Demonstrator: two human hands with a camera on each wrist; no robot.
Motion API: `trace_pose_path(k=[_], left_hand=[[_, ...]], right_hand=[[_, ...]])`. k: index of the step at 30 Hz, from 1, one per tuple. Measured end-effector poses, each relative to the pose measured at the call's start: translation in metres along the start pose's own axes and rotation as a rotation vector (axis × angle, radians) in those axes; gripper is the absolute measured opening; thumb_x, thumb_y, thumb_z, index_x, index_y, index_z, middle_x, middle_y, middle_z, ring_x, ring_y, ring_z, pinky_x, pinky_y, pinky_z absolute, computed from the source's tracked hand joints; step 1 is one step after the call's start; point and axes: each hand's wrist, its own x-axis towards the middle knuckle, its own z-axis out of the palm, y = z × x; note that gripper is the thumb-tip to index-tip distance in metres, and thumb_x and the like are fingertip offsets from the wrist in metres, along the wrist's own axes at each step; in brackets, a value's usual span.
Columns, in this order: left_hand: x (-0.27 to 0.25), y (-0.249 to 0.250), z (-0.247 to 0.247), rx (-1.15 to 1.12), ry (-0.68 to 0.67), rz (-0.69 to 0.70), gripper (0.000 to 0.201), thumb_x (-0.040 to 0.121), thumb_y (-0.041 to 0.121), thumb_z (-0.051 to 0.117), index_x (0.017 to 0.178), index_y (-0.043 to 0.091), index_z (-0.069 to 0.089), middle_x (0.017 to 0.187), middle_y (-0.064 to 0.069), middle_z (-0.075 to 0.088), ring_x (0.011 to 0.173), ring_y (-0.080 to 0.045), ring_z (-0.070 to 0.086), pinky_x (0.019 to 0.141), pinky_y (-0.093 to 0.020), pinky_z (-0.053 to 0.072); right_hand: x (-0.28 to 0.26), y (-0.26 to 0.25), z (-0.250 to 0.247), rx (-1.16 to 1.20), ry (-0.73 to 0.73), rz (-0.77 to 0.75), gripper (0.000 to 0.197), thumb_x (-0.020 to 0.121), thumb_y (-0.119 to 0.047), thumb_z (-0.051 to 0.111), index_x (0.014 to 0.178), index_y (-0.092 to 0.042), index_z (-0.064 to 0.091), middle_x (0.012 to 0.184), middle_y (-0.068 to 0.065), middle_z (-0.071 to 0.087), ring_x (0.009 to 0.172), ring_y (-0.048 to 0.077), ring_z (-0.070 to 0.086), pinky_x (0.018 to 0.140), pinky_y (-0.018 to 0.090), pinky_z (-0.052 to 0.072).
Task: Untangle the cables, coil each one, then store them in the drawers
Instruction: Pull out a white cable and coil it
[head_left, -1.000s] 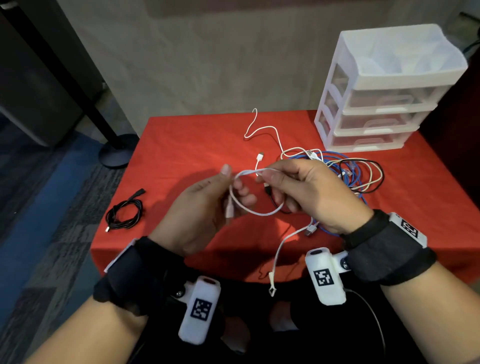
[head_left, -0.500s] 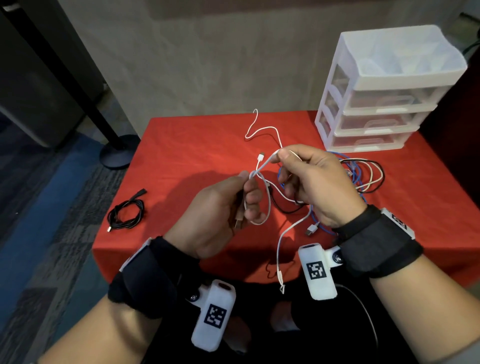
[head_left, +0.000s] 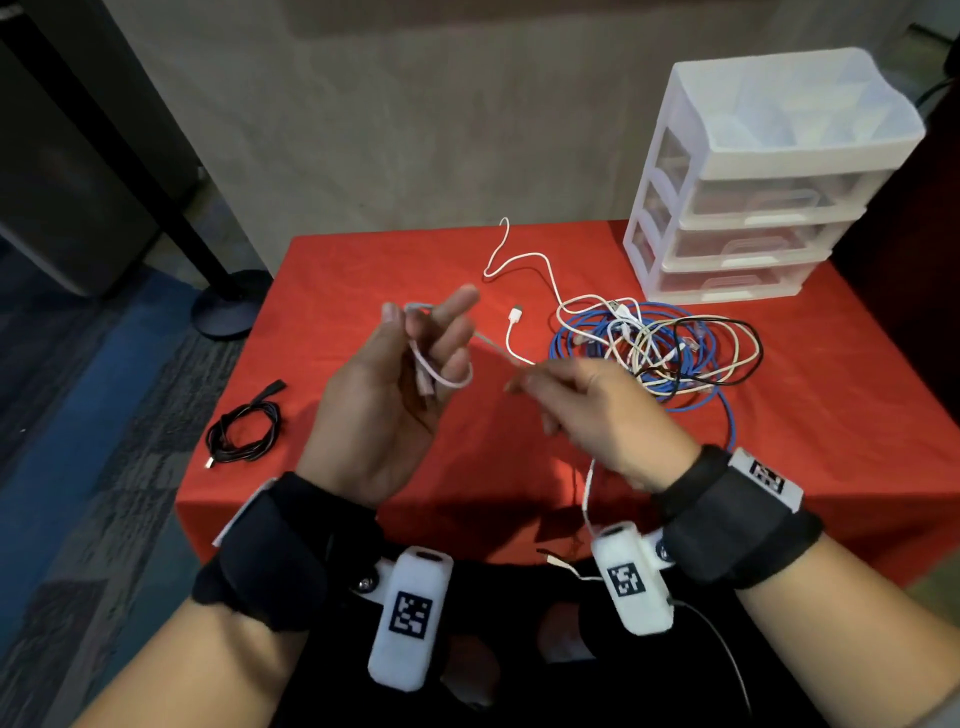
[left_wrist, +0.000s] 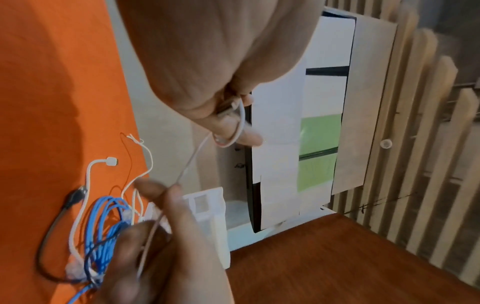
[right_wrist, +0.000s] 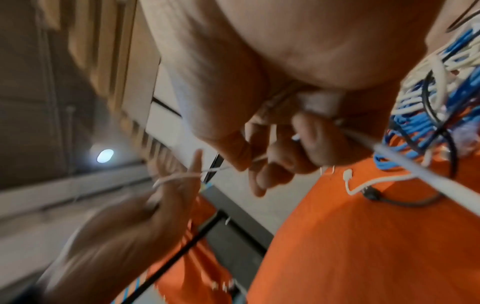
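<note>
Coiling a thin white cable above the red surface, the left hand has loops wound round its curled fingers while the right hand pinches the free run. Light and limp, it should be held near the plug, kept taut. Other cables lie tangled beside the closed drawers.

I see my right hand motion-blurred — grip on the white cable unclear; cable's loose end drops behind the wrist camera.
</note>
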Motion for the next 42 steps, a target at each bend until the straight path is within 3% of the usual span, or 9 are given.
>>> trace_pose_path(k=[4, 9, 12, 16, 21, 27, 32, 37, 42], left_hand=[[0.006, -0.004, -0.008, 0.212, 0.054, 0.135, 0.032, 0.11, 0.031, 0.032, 0.088, 0.014, 0.047, 0.138, -0.012, 0.062, 0.121, -0.029, 0.065, 0.092, -0.033, 0.058], [0.007, -0.014, -0.024, 0.98, -0.016, 0.297, 0.03, 0.109, 0.032, 0.036, 0.087, 0.031, 0.057, 0.128, 0.003, 0.068, 0.099, -0.019, 0.075, 0.083, -0.04, 0.06], [-0.001, -0.014, -0.025, 1.338, -0.089, 0.255, 0.034, 0.109, 0.033, 0.038, 0.082, 0.024, 0.056, 0.08, 0.001, 0.074, 0.068, -0.008, 0.071, 0.064, -0.031, 0.051], [-0.011, -0.012, -0.009, 1.06, -0.197, -0.083, 0.043, 0.109, 0.034, 0.033, 0.093, 0.008, 0.064, 0.068, -0.02, 0.068, 0.043, -0.018, 0.047, 0.051, -0.024, 0.039], [-0.013, -0.008, -0.001, 0.619, -0.154, -0.063, 0.035, 0.109, 0.025, 0.033, 0.091, 0.006, 0.057, 0.092, -0.01, 0.067, 0.04, -0.007, 0.026, 0.046, -0.023, 0.022], [-0.004, 0.018, -0.002, 0.106, -0.067, -0.06, 0.029, 0.109, 0.029, 0.031, 0.09, 0.017, 0.049, 0.111, 0.0, 0.073, 0.053, 0.002, 0.05, 0.054, -0.009, 0.042], [0.004, -0.004, -0.011, 0.679, 0.041, 0.239, 0.026, 0.111, 0.028, 0.032, 0.098, 0.015, 0.051, 0.135, -0.001, 0.065, 0.104, -0.026, 0.073, 0.089, -0.037, 0.059], [-0.003, -0.018, -0.03, 1.534, -0.155, 0.418, 0.039, 0.109, 0.04, 0.033, 0.136, 0.027, 0.057, 0.089, 0.008, 0.07, 0.081, 0.001, 0.067, 0.081, -0.029, 0.054], [-0.023, -0.021, -0.006, 1.224, -0.279, 0.144, 0.038, 0.106, 0.039, 0.034, 0.093, 0.015, 0.061, 0.053, -0.013, 0.055, 0.048, -0.015, 0.049, 0.054, -0.035, 0.041]], right_hand=[[-0.03, -0.004, 0.019, -0.319, -0.229, -0.164, 0.032, 0.1, -0.043, 0.057, 0.076, -0.025, 0.067, 0.063, 0.008, 0.059, 0.053, 0.012, 0.049, 0.059, 0.035, 0.041], [-0.039, -0.04, 0.002, -0.387, -0.272, -0.341, 0.02, 0.096, -0.028, 0.062, 0.078, -0.019, 0.062, 0.06, -0.001, 0.054, 0.058, 0.012, 0.049, 0.057, 0.026, 0.037], [-0.031, -0.056, -0.024, -0.319, -0.208, -0.355, 0.011, 0.092, -0.018, 0.067, 0.082, -0.02, 0.07, 0.062, -0.005, 0.06, 0.057, 0.004, 0.05, 0.057, 0.02, 0.04], [-0.011, -0.059, -0.038, -0.282, -0.079, -0.331, 0.012, 0.089, -0.032, 0.075, 0.08, -0.025, 0.074, 0.065, 0.0, 0.066, 0.062, 0.019, 0.059, 0.061, 0.037, 0.047], [0.011, -0.028, -0.037, -0.056, -0.03, -0.239, 0.017, 0.097, -0.029, 0.068, 0.086, -0.017, 0.074, 0.06, 0.009, 0.045, 0.055, 0.011, 0.037, 0.054, 0.028, 0.029], [-0.011, 0.014, 0.006, -0.115, -0.13, -0.125, 0.021, 0.103, -0.031, 0.058, 0.099, -0.022, 0.076, 0.057, -0.01, 0.057, 0.05, -0.001, 0.047, 0.054, 0.02, 0.036], [-0.045, -0.01, 0.024, -0.254, -0.277, -0.255, 0.021, 0.101, -0.035, 0.058, 0.099, -0.022, 0.075, 0.067, -0.015, 0.066, 0.063, 0.0, 0.058, 0.065, 0.023, 0.046], [-0.039, -0.042, -0.009, -0.243, -0.207, -0.36, 0.014, 0.096, -0.021, 0.061, 0.084, -0.021, 0.068, 0.067, 0.0, 0.063, 0.062, 0.013, 0.058, 0.064, 0.035, 0.048], [-0.019, -0.045, -0.036, -0.165, -0.062, -0.294, 0.013, 0.092, -0.027, 0.075, 0.081, -0.02, 0.074, 0.058, -0.008, 0.06, 0.051, 0.004, 0.048, 0.052, 0.019, 0.037]])
